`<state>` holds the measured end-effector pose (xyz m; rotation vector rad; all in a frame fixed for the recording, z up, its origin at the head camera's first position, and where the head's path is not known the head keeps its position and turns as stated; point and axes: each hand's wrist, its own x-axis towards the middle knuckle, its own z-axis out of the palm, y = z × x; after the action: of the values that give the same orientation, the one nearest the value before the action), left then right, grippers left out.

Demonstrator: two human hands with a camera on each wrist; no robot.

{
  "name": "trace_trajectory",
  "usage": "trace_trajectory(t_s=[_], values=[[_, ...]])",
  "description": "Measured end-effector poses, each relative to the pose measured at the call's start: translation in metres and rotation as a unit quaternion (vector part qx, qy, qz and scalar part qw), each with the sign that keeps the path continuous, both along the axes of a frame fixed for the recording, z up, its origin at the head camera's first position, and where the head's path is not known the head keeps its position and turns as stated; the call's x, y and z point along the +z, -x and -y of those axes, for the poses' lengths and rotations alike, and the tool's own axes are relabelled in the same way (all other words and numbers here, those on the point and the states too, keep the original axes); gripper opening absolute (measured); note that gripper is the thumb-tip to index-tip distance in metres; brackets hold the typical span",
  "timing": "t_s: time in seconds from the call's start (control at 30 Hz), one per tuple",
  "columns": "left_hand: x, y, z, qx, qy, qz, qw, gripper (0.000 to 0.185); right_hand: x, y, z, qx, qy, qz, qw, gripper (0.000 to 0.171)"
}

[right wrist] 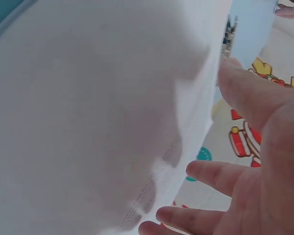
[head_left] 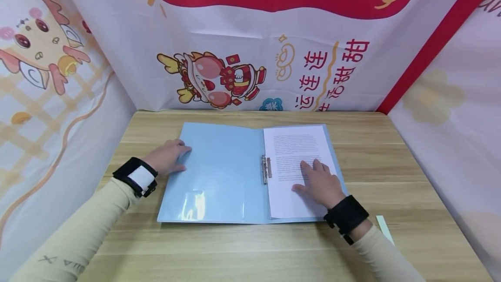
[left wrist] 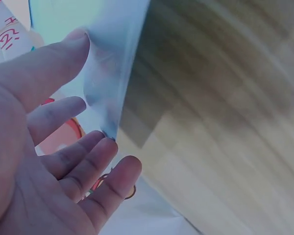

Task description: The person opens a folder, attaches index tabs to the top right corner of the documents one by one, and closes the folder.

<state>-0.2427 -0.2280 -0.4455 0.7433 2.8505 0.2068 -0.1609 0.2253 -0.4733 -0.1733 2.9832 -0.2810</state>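
Observation:
A blue folder (head_left: 223,164) lies spread on the table, its metal clip (head_left: 265,169) at the spine. Printed sheets of paper (head_left: 289,203) rest on its right side under the clip. My left hand (head_left: 166,156) is at the left edge of the cover; in the left wrist view the thumb and fingertips (left wrist: 129,171) reach to the cover's edge, fingers loosely extended. Over the lower right of the sheets is my right hand (head_left: 322,184), fingers spread and nearly straight, casting a shadow on the paper in the right wrist view.
A pale narrow strip (head_left: 385,229) lies on the wooden table (head_left: 395,164), beside my right forearm. Printed cloth (head_left: 235,25) hangs behind the table, with more cloth along both sides.

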Motion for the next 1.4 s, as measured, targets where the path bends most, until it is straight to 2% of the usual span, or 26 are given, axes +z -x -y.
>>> trace_trajectory(t_s=[0.37, 0.53, 0.73, 0.87, 1.1, 1.23, 1.4], values=[[0.025, 0.006, -0.002, 0.002, -0.025, -0.006, 0.9997, 0.058, 0.023, -0.008, 0.009, 0.001, 0.001, 0.003, 1.0, 0.085], [0.036, 0.003, -0.009, -0.004, -0.043, -0.01, 0.999, 0.053, 0.029, -0.011, 0.008, 0.005, -0.007, -0.012, 1.0, 0.081], [0.054, -0.009, -0.032, -0.027, -0.062, -0.011, 0.9976, 0.051, 0.039, -0.02, -0.001, 0.013, 0.008, -0.062, 0.998, 0.059], [0.066, -0.021, -0.049, -0.047, -0.066, -0.019, 0.9965, 0.052, 0.048, -0.028, -0.01, -0.006, 0.018, -0.042, 0.999, 0.052], [0.083, -0.054, -0.084, -0.075, -0.08, -0.039, 0.9932, 0.058, 0.059, -0.035, -0.022, -0.019, 0.011, -0.017, 1.0, 0.047], [0.087, -0.064, -0.097, -0.098, -0.051, -0.021, 0.9936, 0.057, 0.063, -0.038, -0.027, -0.024, 0.011, -0.008, 1.0, 0.045], [0.085, -0.066, -0.091, -0.111, 0.011, 0.014, 0.9937, 0.05, 0.067, -0.041, -0.031, -0.035, 0.012, -0.003, 0.999, 0.047]])
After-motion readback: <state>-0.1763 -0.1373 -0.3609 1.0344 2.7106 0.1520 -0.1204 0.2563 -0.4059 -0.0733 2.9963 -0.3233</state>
